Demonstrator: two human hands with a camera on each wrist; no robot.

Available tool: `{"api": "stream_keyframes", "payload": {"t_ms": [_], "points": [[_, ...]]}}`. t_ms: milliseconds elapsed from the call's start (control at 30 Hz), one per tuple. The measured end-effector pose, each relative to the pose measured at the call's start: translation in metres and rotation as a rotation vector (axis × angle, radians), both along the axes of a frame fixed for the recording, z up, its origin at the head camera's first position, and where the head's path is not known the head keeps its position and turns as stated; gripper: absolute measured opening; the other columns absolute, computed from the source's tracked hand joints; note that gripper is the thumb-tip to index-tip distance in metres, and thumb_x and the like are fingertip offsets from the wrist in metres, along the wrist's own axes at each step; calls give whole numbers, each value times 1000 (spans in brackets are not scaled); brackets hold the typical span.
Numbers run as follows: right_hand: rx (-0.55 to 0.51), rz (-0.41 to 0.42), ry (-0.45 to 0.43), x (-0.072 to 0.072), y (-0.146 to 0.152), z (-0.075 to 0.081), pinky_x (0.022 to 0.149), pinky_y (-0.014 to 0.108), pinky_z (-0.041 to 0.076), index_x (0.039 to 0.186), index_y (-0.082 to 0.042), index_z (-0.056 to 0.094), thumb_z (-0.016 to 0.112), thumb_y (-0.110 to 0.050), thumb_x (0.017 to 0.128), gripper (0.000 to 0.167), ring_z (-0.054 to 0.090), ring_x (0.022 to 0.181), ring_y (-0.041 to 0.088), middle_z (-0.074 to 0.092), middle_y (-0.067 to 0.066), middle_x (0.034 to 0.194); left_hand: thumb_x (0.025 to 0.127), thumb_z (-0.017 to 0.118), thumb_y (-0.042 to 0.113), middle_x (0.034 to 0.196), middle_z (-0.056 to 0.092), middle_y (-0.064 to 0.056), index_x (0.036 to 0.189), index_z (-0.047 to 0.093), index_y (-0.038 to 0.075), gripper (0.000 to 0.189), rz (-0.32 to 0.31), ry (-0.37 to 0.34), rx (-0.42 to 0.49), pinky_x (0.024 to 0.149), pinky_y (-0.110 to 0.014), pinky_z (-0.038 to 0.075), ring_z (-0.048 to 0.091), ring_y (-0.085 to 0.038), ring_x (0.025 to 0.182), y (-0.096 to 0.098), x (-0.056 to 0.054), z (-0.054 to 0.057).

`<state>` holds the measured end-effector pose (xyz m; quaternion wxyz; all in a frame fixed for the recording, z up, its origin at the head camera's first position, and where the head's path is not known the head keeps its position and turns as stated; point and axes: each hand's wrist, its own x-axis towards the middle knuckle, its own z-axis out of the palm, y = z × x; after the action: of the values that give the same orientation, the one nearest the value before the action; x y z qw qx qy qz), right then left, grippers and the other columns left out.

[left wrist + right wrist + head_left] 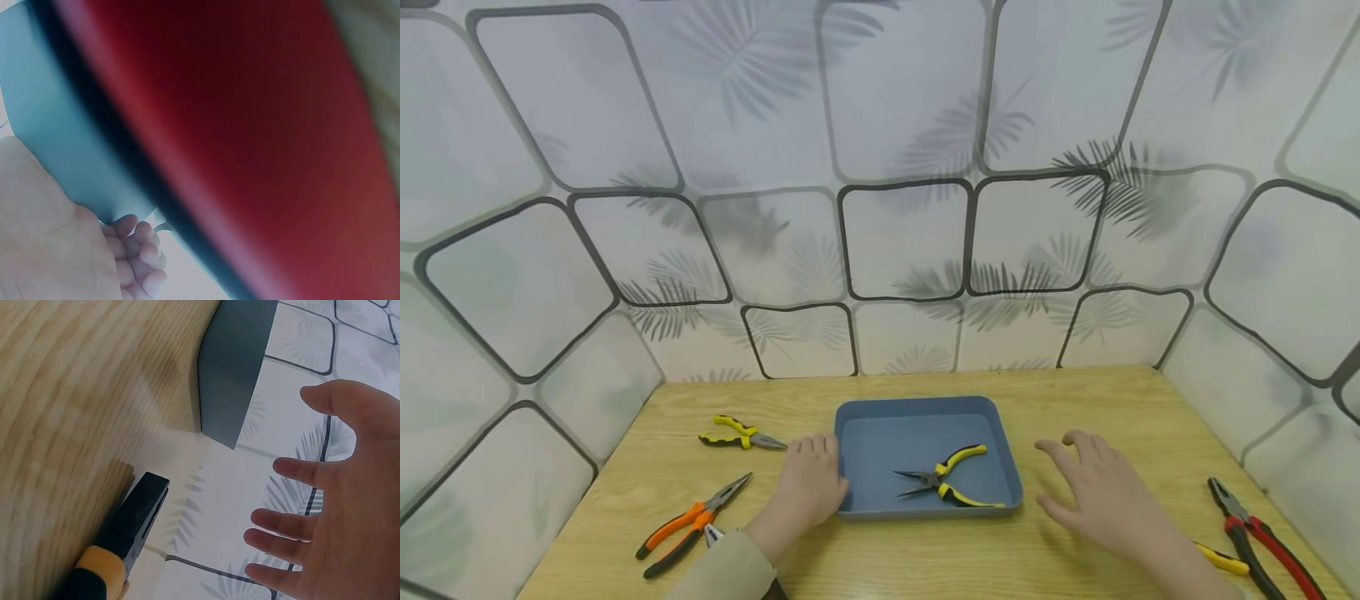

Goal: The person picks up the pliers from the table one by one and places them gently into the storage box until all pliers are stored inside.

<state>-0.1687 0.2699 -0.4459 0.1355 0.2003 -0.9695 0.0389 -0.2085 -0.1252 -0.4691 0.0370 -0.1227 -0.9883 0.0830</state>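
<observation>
A blue-grey tray point(891, 425) stands mid-table. In it lie long-nose pliers point(934, 481) with spread yellow and black handles. My left hand point(808, 483) is at the tray's left wall, its thumb side overlapping the rim. Its fingers point(128, 269) curl loosely beside the wall in the left wrist view, nothing seen between them. Right of the tray, my right hand point(1105, 496) hangs apart from it, fingers and thumb spread, holding nothing. Near its wrist, pliers point(128, 519) with a black head and orange-yellow and black handle show in the right wrist view.
Yellow-black long-nose pliers point(737, 433) and orange-black long-nose pliers point(700, 521) lie left. A blurred red handle point(250, 144) fills the left wrist view. Red-black pliers point(1247, 529) lie far right; a yellow handle point(1225, 560) shows by the right forearm. Patterned walls point(910, 333) enclose the wooden table point(1075, 387).
</observation>
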Motion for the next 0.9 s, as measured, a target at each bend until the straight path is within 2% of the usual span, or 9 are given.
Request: {"api": "stream_keyframes", "payload": {"t_ms": [300,600,900], "points": [[-31,-4,6,7,9,-5,82,53,55,137,-17,63,84,-48,86,62,63,103,31,62,15,119,97,64,37,106,64,-17,120,58,-1,45,-8,3,8,96,-47,53,64,-31,100,-1,1,0],[-22,-49,-30,9,18,-13,80,56,56,141,-16,61,83,-52,86,69,64,103,34,62,16,120,97,64,37,105,63,-16,118,57,-1,43,-8,8,14,95,-46,52,63,-31,99,-1,0,-1],[-35,-89,-66,15,30,-19,80,58,55,140,-15,62,83,-54,87,69,65,103,35,63,17,120,98,63,37,107,63,-16,119,57,0,43,2,-11,11,97,-47,52,63,-31,102,-1,-2,-3]]}}
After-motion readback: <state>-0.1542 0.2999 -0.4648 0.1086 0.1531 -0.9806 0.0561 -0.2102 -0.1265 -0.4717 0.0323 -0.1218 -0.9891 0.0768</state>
